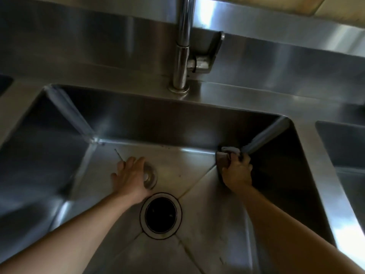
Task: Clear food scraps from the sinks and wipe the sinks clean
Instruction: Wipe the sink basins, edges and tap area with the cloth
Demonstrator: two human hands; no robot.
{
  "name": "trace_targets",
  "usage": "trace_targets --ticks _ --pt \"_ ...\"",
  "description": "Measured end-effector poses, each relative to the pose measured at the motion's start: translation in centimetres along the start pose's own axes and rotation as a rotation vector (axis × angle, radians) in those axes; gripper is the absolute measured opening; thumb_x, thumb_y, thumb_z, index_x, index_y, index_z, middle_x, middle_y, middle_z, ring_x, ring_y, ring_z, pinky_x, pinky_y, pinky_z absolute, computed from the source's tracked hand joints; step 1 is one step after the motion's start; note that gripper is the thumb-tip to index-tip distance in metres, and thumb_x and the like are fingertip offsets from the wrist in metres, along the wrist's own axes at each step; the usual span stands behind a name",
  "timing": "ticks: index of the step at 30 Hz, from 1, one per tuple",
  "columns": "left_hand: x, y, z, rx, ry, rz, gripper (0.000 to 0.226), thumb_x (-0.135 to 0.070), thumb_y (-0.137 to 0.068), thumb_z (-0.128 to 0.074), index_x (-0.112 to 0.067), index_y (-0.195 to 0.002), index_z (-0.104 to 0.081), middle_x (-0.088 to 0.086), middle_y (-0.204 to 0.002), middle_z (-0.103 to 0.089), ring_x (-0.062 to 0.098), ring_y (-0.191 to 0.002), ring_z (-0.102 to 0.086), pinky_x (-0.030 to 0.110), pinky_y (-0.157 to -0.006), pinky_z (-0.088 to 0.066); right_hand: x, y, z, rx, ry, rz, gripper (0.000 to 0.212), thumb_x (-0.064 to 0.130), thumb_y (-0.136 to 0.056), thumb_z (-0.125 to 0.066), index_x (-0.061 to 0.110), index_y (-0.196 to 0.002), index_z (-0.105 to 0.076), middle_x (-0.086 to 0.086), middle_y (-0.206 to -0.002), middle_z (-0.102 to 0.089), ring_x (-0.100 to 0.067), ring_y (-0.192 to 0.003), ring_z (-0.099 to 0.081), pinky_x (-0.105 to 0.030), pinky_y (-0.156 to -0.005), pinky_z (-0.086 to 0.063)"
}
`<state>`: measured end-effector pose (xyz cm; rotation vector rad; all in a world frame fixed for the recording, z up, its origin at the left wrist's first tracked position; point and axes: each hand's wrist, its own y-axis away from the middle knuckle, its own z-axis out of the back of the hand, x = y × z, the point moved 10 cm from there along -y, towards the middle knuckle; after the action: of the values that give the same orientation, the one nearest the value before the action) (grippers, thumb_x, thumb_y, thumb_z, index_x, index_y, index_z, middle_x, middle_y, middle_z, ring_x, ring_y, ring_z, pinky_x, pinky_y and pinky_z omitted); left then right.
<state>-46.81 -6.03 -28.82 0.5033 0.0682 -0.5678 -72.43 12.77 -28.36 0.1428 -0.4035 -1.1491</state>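
I look down into a deep stainless steel sink (138,115). Its round drain hole (161,215) lies open in the middle of the floor. My left hand (131,176) rests over a round metal drain strainer (150,177) just beyond the drain, fingers curled on it. My right hand (238,172) is shut on a grey cloth (227,155), pressed into the far right corner of the sink floor. A thin dark scrap (118,154) lies near the far left corner, and small dark specks (166,147) sit along the back seam.
A chrome tap (182,44) with a side lever (209,54) rises from the back ledge, above the sink's middle. Another basin (343,147) lies to the right, and the corner of one more (5,84) shows at the left edge.
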Motion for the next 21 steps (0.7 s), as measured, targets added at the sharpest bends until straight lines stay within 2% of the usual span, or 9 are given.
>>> trace_targets --ticks 5,9,12,15,17,19,21 --pt "1.0 -2.2 -1.0 -0.003 -0.02 0.025 0.106 -0.05 -0.053 -0.084 -0.026 -0.14 -0.027 0.002 -0.136 -0.031 0.028 -0.126 -0.029 0.041 -0.094 -0.039 1.4 -1.9 -0.9 -0.059 0.171 0.057 0.044 0.034 -0.098 -0.042 0.013 -0.137 -0.041 -0.017 -0.145 -0.03 -0.04 -0.122 -0.039 -0.041 -0.103 -0.033" --pt "0.4 -2.9 -1.3 -0.011 -0.039 -0.05 0.096 -0.049 -0.051 -0.085 -0.023 -0.131 -0.039 0.002 -0.128 -0.033 0.027 -0.122 -0.032 0.037 -0.091 -0.042 2.6 -1.5 -2.0 -0.058 0.211 0.104 0.043 0.037 -0.098 -0.042 0.017 -0.135 -0.046 -0.014 -0.146 -0.031 -0.04 -0.124 -0.04 -0.043 -0.103 -0.033" --pt "-0.7 -2.0 -1.5 0.007 -0.073 -0.118 0.092 -0.045 -0.055 -0.084 -0.019 -0.132 -0.039 0.005 -0.129 -0.031 0.028 -0.122 -0.029 0.037 -0.091 -0.046 2.9 -1.1 -1.9 -0.036 0.171 0.124 0.042 0.033 -0.095 -0.049 0.02 -0.135 -0.049 -0.014 -0.146 -0.031 -0.04 -0.124 -0.042 -0.044 -0.105 -0.034" --pt "-3.6 0.6 -1.5 -0.013 -0.205 -0.345 0.098 -0.041 -0.058 -0.083 -0.015 -0.138 -0.033 0.007 -0.133 -0.03 0.028 -0.121 -0.028 0.035 -0.093 -0.046 3.5 -0.7 -1.9 0.013 0.175 0.2 0.045 0.027 -0.093 -0.052 0.018 -0.136 -0.047 -0.014 -0.146 -0.033 -0.034 -0.132 -0.034 -0.042 -0.107 -0.032" --pt "-6.4 3.6 -2.1 -0.036 -0.288 -0.573 0.082 -0.027 -0.065 -0.075 -0.014 -0.135 -0.035 0.008 -0.131 -0.031 0.027 -0.118 -0.03 0.032 -0.089 -0.045 3.8 -0.2 -2.6 0.056 0.238 0.238 0.05 0.025 -0.093 -0.051 0.018 -0.141 -0.041 -0.014 -0.15 -0.028 -0.03 -0.137 -0.029 -0.038 -0.11 -0.028" --pt "-8.3 6.8 -3.3 -0.073 -0.404 -0.797 0.056 -0.018 -0.062 -0.069 -0.014 -0.116 -0.055 0.006 -0.117 -0.047 0.024 -0.107 -0.046 0.03 -0.074 -0.044 3.7 0.3 -3.7 0.089 0.245 0.224 0.054 0.022 -0.093 -0.05 0.021 -0.144 -0.035 -0.011 -0.155 -0.019 -0.031 -0.137 -0.03 -0.034 -0.111 -0.027" --pt "-9.2 9.2 -4.4 -0.114 -0.635 -0.965 0.033 -0.024 -0.065 -0.067 -0.019 -0.097 -0.065 0.0 -0.097 -0.058 0.018 -0.091 -0.057 0.025 -0.064 -0.044 3.7 0.5 -4.3 0.105 0.22 0.212 0.055 0.02 -0.092 -0.049 0.023 -0.145 -0.033 -0.01 -0.155 -0.017 -0.032 -0.136 -0.03 -0.032 -0.109 -0.028"
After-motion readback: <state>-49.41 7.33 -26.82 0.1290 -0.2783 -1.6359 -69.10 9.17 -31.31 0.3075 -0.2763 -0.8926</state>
